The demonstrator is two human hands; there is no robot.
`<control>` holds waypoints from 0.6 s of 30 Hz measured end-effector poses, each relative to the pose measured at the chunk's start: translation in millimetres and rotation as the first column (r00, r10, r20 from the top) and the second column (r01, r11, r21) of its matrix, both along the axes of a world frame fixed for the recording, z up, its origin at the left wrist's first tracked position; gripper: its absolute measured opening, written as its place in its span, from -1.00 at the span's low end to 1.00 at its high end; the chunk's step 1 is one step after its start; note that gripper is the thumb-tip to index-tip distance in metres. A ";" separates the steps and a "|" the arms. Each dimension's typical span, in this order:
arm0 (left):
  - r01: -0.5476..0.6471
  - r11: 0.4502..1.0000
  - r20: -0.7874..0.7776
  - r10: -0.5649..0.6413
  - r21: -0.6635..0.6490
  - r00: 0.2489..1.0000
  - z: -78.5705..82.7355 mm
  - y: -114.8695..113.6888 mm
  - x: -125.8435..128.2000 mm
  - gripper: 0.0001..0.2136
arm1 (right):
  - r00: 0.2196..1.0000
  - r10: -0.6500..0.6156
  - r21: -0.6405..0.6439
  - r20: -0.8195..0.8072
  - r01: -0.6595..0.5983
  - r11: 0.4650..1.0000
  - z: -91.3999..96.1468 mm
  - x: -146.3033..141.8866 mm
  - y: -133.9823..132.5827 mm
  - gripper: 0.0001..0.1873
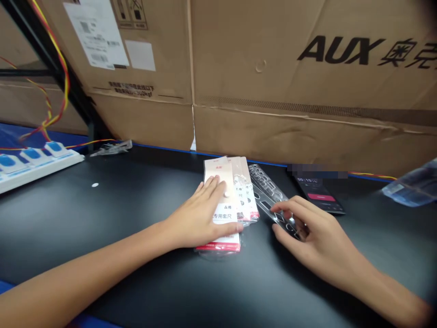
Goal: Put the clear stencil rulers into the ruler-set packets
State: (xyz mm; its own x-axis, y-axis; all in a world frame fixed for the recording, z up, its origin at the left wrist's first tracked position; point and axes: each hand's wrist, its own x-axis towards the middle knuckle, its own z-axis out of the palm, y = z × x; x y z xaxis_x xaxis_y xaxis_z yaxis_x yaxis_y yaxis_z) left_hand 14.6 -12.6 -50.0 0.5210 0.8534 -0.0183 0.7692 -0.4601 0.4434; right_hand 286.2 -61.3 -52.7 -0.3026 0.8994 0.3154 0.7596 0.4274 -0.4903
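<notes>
My left hand lies flat, fingers stretched, on top of a stack of white and pink ruler packets in clear sleeves on the black table. To their right lies a clear plastic stencil ruler, angled away from me. My right hand curls over the near end of that ruler, thumb and fingertips pinching it against the tabletop.
A phone with a lit timer screen lies behind my right hand. Large cardboard boxes wall the back. A white power strip with red and yellow wires sits at left; clear plastic bags at far right.
</notes>
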 end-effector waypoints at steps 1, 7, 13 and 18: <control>0.003 1.000 -0.017 -0.003 -0.003 1.000 0.4 -0.1 -0.2 0.06 | 1.000 0.001 0.007 -0.005 -0.001 1.000 0.2 -0.3 -0.1 -0.78; 0.026 1.000 -0.072 -0.026 -0.012 0.997 2.5 -0.1 0.4 0.06 | 1.000 -0.001 0.051 -0.016 0.002 0.999 1.4 -0.6 0.7 -0.77; 0.044 0.999 -0.066 -0.042 0.023 0.997 -0.5 2.1 -1.7 0.02 | 1.000 0.020 0.022 -0.005 -0.020 1.000 -0.9 -0.8 0.9 -0.77; 0.038 0.995 -0.061 -0.032 0.096 0.998 -0.9 0.9 -2.3 -0.06 | 1.000 0.009 0.008 0.023 -0.009 1.000 -2.5 0.6 1.3 -0.76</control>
